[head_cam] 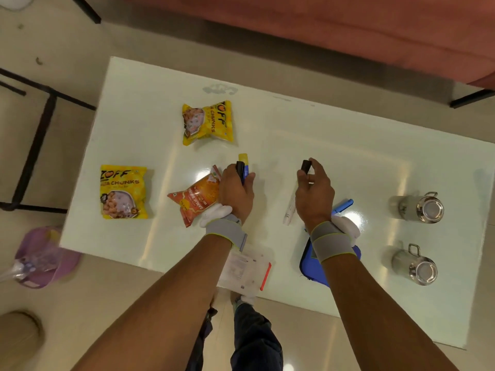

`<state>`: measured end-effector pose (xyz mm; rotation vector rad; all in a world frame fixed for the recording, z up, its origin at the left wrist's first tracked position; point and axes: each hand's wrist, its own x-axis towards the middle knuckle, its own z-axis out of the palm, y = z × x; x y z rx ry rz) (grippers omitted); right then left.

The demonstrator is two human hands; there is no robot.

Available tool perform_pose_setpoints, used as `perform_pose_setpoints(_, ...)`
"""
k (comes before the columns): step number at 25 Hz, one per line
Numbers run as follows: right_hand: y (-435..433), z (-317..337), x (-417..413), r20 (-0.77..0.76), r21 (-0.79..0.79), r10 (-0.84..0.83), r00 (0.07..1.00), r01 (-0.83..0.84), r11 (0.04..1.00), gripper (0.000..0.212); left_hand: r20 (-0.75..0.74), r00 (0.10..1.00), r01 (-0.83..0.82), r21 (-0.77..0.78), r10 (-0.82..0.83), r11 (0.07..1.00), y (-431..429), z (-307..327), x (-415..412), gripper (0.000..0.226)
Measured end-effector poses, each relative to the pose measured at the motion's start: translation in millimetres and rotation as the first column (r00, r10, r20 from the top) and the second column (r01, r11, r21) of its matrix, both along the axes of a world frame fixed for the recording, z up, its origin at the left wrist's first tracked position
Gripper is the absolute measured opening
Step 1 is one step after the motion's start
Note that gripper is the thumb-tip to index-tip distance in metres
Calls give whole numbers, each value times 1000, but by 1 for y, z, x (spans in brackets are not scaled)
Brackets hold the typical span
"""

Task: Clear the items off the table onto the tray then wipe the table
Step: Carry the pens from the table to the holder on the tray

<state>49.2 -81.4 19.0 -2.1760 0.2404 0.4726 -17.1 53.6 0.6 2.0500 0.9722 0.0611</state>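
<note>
Beige floor tiles frame a glossy white tabletop (348,145) that fills the middle of the frame. A rust-coloured sofa (348,28) runs along the top and a black chair frame (34,145) stands at the left edge. No tray is in view.

The step in hand looks like the clearing, at the stage of gathering the small writing things. The left hand (235,190), at centre, is curled round a bundle of markers (243,167), one black and one blue with a yellow cap, which stick out above its knuckles. The right hand (314,194), just right of centre, pinches a small black piece (306,166) between thumb and fingertips. Whether that is a cap or a marker end cannot be told.

Much is left on the surface:
- an orange snack packet (197,195) touching the left hand's wrist side
- one yellow packet (206,121) above centre and a second yellow packet (123,191) at the left
- a white pen (289,210) and a blue marker (342,206) beside the right wrist
- a blue pouch (308,263) and a white booklet (246,266) at the near edge
- two steel mugs (417,207) at the right

Next, I judge, both hands need to carry what they hold to the tray, wherever it stands, and come back for the rest. The loose pens would go first, since they roll. Wiping cannot start until the surface is bare. A grey smudge (219,89) near the far edge will want the cloth.
</note>
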Motion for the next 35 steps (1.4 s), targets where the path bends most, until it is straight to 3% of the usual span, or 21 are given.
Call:
perform_pose_setpoints(2, 18, 38, -12, -16, 63, 2, 1000, -1, 998, 36, 121, 991, -54, -55, 61, 997, 16, 41, -18, 22)
perform_pose_setpoints(7, 87, 140, -59, 14, 133, 101, 995, -102, 986, 25, 161, 959, -191, -239, 233, 952, 76, 145, -80, 20)
perform_pose_setpoints(10, 150, 203, -99, 56, 135, 234, 971, -239, 962, 24, 183, 879, -374, -311, 441, 874, 130, 213, -129, 20)
perform_pose_setpoints(15, 256, 259, -141, 28, 184, 403, 915, -401, 897, 23, 272, 767, -482, -355, 582, 801, 222, 267, -194, 22)
perform_pose_setpoints(23, 429, 332, -216, 146, 298, 519, 842, -538, 788, 20, 351, 769, -452, -292, 534, 843, 376, 332, -281, 22)
perform_pose_setpoints(30, 547, 373, -226, 202, 395, 581, 788, -609, 688, 27, 405, 734, -499, -225, 546, 837, 473, 366, -289, 22)
perform_pose_setpoints(35, 645, 408, -215, 270, 417, 584, 765, -640, 645, 16, 454, 682, -558, -185, 574, 809, 566, 395, -289, 25)
